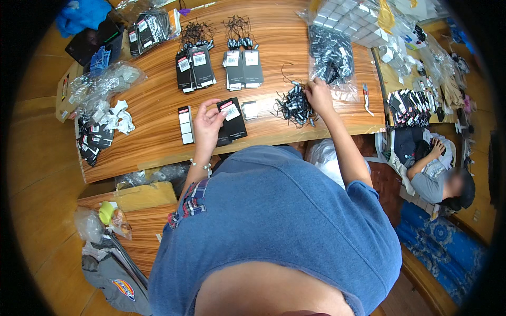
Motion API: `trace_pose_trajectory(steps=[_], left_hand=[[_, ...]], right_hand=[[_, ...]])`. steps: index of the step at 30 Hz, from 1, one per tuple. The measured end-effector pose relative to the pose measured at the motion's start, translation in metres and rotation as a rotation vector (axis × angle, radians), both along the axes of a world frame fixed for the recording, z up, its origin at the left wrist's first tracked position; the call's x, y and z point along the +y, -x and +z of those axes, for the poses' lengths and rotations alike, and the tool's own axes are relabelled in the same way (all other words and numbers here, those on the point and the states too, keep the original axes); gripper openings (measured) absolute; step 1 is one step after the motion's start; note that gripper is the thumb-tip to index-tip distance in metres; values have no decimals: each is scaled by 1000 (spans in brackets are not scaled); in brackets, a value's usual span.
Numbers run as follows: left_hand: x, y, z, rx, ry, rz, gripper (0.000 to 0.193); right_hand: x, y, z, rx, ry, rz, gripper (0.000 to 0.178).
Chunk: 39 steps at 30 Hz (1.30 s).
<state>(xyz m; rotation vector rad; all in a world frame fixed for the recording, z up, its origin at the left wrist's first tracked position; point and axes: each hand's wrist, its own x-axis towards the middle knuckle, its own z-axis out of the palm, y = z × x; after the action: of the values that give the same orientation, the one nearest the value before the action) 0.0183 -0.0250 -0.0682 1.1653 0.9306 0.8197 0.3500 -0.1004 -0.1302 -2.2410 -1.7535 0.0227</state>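
Black hang tags (231, 122) lie stacked at the near edge of the wooden table (153, 142), with the left hand (207, 126) resting on them, fingers loosely curled around the stack's left edge. Just beside them to the right, the right hand (318, 96) pinches into a tangled pile of black string loops (295, 106). Beyond it lies a clear bag of black pieces (332, 57).

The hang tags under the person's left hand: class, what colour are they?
The hang tags are black with a small white label carrying a red strip, seen best in the head view, under the left hand.
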Motion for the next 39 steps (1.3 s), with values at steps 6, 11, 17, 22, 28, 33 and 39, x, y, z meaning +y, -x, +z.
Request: trace_pose_trajectory(steps=[6,11,17,22,28,33,39], left_hand=[[-3,9,-4,35,4,30,33],[1,14,-12,30,-16,8,34],[3,5,1,41,14,51,33],[6,8,2,13,-5,14,33],[3,22,-8,-3,27,69,33],[2,22,-6,25,6,50,32],[1,20,-4,25,-3,9,32]], right_hand=[[-19,40,17,406,99,24,7],[-25,28,23,525,10,-95,12],[-11,-6,13,45,114,-470,29],[-24,-56,-30,879,-133,-486,14],[-24,-50,65,1102,-360,-494,7],[-28,-39,125,1165,-426,-383,7],[-34,-10,165,1214,-341,-166,6]])
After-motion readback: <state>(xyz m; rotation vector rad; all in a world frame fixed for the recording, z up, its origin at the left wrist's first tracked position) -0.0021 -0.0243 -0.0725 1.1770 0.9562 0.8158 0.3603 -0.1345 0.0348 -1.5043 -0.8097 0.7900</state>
